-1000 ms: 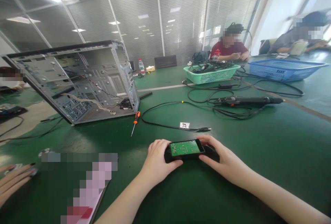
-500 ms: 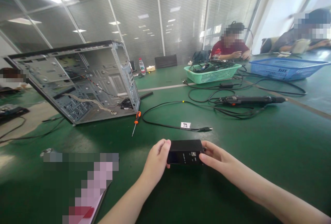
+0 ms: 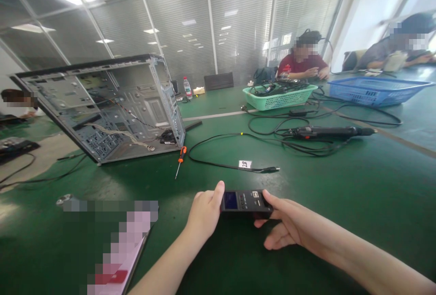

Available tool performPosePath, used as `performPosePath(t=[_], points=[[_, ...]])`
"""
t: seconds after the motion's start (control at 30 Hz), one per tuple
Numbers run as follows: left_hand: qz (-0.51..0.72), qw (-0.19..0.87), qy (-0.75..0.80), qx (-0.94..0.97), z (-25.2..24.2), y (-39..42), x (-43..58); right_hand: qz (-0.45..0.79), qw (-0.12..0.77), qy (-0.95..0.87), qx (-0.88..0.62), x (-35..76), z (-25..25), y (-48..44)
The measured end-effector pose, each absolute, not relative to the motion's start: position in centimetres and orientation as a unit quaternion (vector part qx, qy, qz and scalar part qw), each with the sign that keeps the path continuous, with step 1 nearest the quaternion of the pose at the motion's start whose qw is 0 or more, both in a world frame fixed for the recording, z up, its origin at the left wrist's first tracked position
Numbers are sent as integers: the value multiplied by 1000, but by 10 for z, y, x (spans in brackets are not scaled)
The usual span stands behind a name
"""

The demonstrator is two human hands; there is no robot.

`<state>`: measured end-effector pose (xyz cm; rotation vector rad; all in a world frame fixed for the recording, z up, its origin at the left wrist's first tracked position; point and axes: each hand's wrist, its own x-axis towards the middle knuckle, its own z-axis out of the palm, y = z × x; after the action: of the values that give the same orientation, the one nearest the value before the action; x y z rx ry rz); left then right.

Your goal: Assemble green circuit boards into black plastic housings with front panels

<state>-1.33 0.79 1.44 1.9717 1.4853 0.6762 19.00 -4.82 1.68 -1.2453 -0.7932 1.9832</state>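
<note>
Between both hands I hold a small black box-shaped device (image 3: 247, 208) above the green table. Its upward face shows a small dark screen, a row of buttons and a square socket. My left hand (image 3: 207, 208) grips the left end, thumb along the edge. At the right end my right hand (image 3: 284, 218) pinches it, thumb on top and a finger below, with the other fingers hanging free beneath. Beyond the device lie a black cable plug (image 3: 270, 169) and a white label (image 3: 245, 164) marked 28. An orange-handled screwdriver (image 3: 180, 159) rests by the computer case.
An opened computer case (image 3: 136, 104) stands at the left. A black electric screwdriver (image 3: 330, 132) with a coiled cord lies right. Behind are a green basket (image 3: 282, 99) of cables and a blue basket (image 3: 378, 90). A pink blurred item (image 3: 132, 240) lies front left. Other people sit around.
The device has been tilted so its screen-and-socket face turns upward. My right hand's fingers have shifted underneath and to the front of it. The rest stays put.
</note>
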Motion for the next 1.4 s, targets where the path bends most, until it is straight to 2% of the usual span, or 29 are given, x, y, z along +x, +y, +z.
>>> performPosePath(t=[0.23,0.33,0.43,0.6,0.67,0.97,1.2,1.4], points=[[219,345,580,704,17,7,-11,754,344,-327,-454,192,17,-49],[228,373,567,698,18,5,-10,708,377,-373,-465,191,15,-48],[248,407,545,690,12,5,-10,635,398,-500,-433,194,10,-43],[320,526,477,628,-4,8,-8,540,359,-630,-427,209,8,-39],[353,537,452,619,-5,10,-8,501,328,-660,-454,214,11,-40],[308,416,465,718,11,4,-8,265,287,-776,-495,222,3,-36],[285,373,484,739,6,6,-9,231,297,-785,-493,218,2,-37],[249,296,512,767,8,5,-11,178,276,-798,-505,212,1,-41]])
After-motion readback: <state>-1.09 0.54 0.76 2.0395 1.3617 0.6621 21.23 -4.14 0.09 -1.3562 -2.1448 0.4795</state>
